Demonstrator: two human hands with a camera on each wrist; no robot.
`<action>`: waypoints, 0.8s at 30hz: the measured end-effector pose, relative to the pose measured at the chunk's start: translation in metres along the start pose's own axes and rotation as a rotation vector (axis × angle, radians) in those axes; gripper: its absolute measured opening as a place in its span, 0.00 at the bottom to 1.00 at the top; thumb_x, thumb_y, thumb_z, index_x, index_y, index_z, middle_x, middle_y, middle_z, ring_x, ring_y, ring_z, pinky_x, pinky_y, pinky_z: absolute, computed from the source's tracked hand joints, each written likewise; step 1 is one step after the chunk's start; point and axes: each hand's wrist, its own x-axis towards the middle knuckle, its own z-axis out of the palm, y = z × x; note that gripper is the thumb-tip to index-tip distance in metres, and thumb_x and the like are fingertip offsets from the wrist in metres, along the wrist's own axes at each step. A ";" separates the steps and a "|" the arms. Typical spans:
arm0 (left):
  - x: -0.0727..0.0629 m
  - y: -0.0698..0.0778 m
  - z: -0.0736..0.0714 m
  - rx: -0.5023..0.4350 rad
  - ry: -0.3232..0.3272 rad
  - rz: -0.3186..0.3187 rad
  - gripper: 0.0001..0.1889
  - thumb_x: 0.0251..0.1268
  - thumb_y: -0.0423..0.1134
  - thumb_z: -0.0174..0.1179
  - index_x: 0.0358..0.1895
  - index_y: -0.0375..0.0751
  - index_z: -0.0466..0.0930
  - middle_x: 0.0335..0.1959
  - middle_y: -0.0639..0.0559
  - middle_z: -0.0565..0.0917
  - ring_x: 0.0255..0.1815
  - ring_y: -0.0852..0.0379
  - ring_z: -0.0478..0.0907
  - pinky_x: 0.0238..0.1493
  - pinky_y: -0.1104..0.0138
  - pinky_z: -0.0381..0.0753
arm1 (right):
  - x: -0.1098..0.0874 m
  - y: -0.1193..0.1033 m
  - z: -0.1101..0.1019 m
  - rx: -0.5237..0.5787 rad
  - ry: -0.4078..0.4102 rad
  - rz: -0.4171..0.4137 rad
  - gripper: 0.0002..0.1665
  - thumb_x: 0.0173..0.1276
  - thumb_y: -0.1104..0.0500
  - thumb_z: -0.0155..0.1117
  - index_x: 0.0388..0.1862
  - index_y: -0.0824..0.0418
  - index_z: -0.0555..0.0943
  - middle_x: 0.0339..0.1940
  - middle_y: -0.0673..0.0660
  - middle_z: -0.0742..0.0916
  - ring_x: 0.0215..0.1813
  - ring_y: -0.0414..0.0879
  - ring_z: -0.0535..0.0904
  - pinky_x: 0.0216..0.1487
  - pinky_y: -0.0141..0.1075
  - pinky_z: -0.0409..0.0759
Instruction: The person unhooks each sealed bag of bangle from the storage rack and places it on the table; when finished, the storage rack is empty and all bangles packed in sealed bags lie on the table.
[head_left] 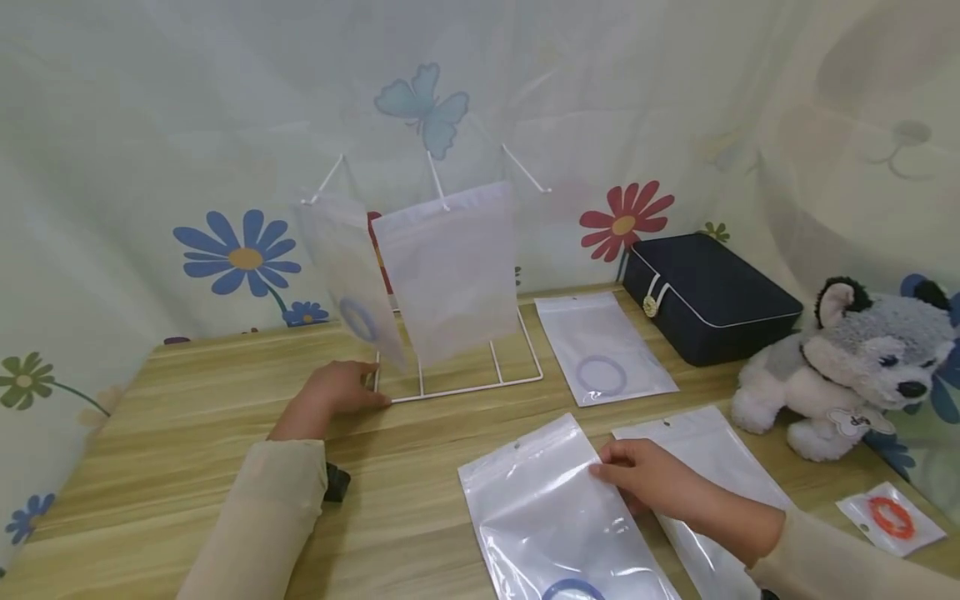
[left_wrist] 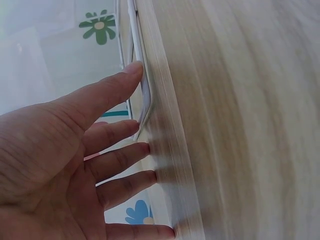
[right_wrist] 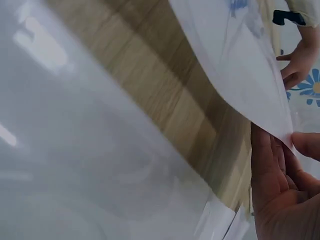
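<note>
My right hand [head_left: 652, 479] pinches the right edge of a zip-top plastic bag [head_left: 540, 492] between thumb and fingers. The bag is tilted, and a blue ring [head_left: 572, 590] shows inside near its bottom. In the right wrist view, the thumb lies on the bag's face, the fingers behind. My left hand [head_left: 341, 387] touches the front left corner of a white wire display rack [head_left: 465, 391]; in the left wrist view its fingers [left_wrist: 120, 160] are spread and fairly straight, thumb on the bar. Two bags, a left one [head_left: 337, 258] and a middle one [head_left: 453, 275], hang from the rack's hooks.
A bag with a pale ring [head_left: 618, 342] lies right of the rack; another bag [head_left: 701, 442] lies partly under my right hand. Farther right are a dark zippered case [head_left: 712, 292], a plush husky [head_left: 847, 367] and a small packet with an orange-red ring [head_left: 892, 521]. The rack's right hook [head_left: 525, 167] carries nothing.
</note>
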 end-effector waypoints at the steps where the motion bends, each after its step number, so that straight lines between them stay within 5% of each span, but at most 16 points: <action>1: 0.000 0.000 0.000 0.001 0.000 0.001 0.39 0.62 0.53 0.66 0.71 0.34 0.68 0.64 0.29 0.74 0.63 0.29 0.70 0.62 0.42 0.70 | 0.000 0.001 -0.001 -0.052 0.003 -0.020 0.09 0.71 0.57 0.63 0.36 0.63 0.79 0.27 0.50 0.80 0.27 0.44 0.75 0.26 0.39 0.81; 9: 0.000 0.000 -0.001 0.005 -0.001 -0.001 0.38 0.63 0.53 0.65 0.71 0.33 0.67 0.64 0.29 0.73 0.64 0.29 0.70 0.63 0.42 0.69 | 0.002 0.008 -0.010 -0.474 0.013 -0.071 0.15 0.68 0.53 0.67 0.22 0.55 0.77 0.16 0.47 0.79 0.22 0.41 0.74 0.26 0.36 0.72; 24: 0.003 -0.001 0.000 0.017 -0.007 -0.006 0.39 0.63 0.53 0.65 0.72 0.34 0.66 0.65 0.29 0.72 0.64 0.28 0.69 0.63 0.41 0.69 | 0.013 0.009 -0.025 -0.556 0.053 -0.019 0.15 0.67 0.54 0.68 0.21 0.55 0.79 0.14 0.47 0.80 0.20 0.42 0.75 0.25 0.36 0.71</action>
